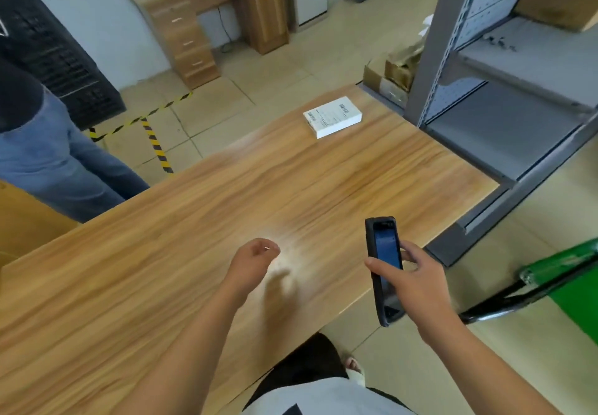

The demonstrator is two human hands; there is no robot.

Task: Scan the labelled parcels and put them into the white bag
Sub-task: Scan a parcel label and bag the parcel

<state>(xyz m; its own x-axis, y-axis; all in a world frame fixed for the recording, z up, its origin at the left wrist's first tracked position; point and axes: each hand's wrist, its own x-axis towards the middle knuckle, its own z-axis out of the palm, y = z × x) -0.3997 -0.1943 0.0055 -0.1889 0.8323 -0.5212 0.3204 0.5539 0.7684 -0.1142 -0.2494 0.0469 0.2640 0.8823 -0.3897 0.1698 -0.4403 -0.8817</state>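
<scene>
Over the near part of the wooden table (161, 269), the left hand (254, 261) hangs just above the surface with its fingers curled loosely inward, holding nothing; its shadow falls on the wood just beside it. To that hand's right, over the table's near edge, the right hand (417, 280) grips a dark handheld scanner (383, 269), thumb across the lit screen and fingers wrapped round the back, the device standing nearly upright with its top end pointing away from the person. Well beyond both hands, near the far corner of the table, lies a white parcel (332, 116), flat on the wood with its label facing up and barcodes showing at two of its ends; nothing touches it. Past the right hand, off the table's right edge, stands a grey metal shelving unit (485, 97), and a cardboard box (385, 78) sits on the floor between that shelving and the table's far corner. Low to the right of the scanner hand, a green trolley (572, 285) with a dark tubular frame shows at the frame edge. Far to the left of the open hand, another person in blue jeans (58, 168) stands by the table's far edge, near yellow-and-black floor tape (155, 142). A wooden desk (207, 16) with drawers stands against the far wall.
</scene>
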